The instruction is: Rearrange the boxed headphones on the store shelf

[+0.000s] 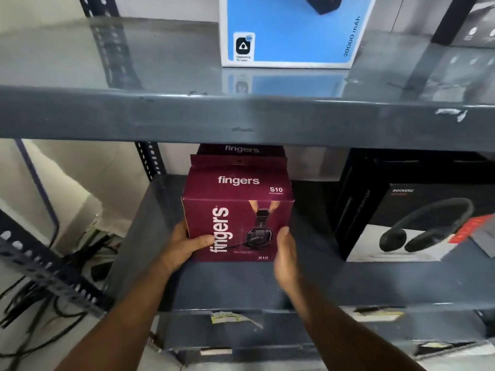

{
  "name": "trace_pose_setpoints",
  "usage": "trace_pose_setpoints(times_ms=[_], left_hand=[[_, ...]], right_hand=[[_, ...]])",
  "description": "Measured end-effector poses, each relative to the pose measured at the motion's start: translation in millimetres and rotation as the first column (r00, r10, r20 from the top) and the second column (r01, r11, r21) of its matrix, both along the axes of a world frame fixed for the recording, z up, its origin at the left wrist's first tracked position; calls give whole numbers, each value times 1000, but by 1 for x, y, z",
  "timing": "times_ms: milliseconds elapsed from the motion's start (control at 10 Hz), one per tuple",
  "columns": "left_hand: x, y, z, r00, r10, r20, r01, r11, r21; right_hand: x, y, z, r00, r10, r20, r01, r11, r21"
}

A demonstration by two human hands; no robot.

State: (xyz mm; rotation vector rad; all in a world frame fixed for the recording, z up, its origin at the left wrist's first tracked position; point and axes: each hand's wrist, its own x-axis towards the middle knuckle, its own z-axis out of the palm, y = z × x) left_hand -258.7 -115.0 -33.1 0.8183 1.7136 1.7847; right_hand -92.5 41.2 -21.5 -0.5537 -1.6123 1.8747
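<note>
1. The maroon headphone box (238, 226) was smooth printed cardboard, rectangular, with white "fingers" lettering and a headset picture on its front face.
2. It stood upright on the lower shelf (222, 282), a grey painted-metal deck, with a second maroon box (241, 151) directly behind it.
3. The left hand (187, 243) gripped the box's lower left corner; its fingers (180, 231) were wrapped round the side, thumb pressed on the front face.
4. The right hand (286, 253) lay flat and extended at the lower right edge, fingertips (283, 234) touching the box, not closed around it.
5. A glossy black headphone box (417, 223) stood well apart to the right.
6. A blue power-bank box (292, 30) sat on the scuffed upper shelf (241, 116).
</note>
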Motion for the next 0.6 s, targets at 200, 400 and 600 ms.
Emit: trace_pose_setpoints(times_ms=[200, 400, 600], left_hand=[[-3, 0, -2, 1000, 10, 17, -10, 1000, 0], [-3, 3, -11, 999, 37, 12, -37, 999, -18], [16, -3, 0, 982, 187, -2, -185, 975, 127]], right_hand=[[-2, 10, -6, 1000, 1, 28, 0, 1000, -24], [-5, 10, -11, 996, -74, 57, 75, 997, -17], [8, 7, -1, 995, -62, -72, 54, 993, -107]])
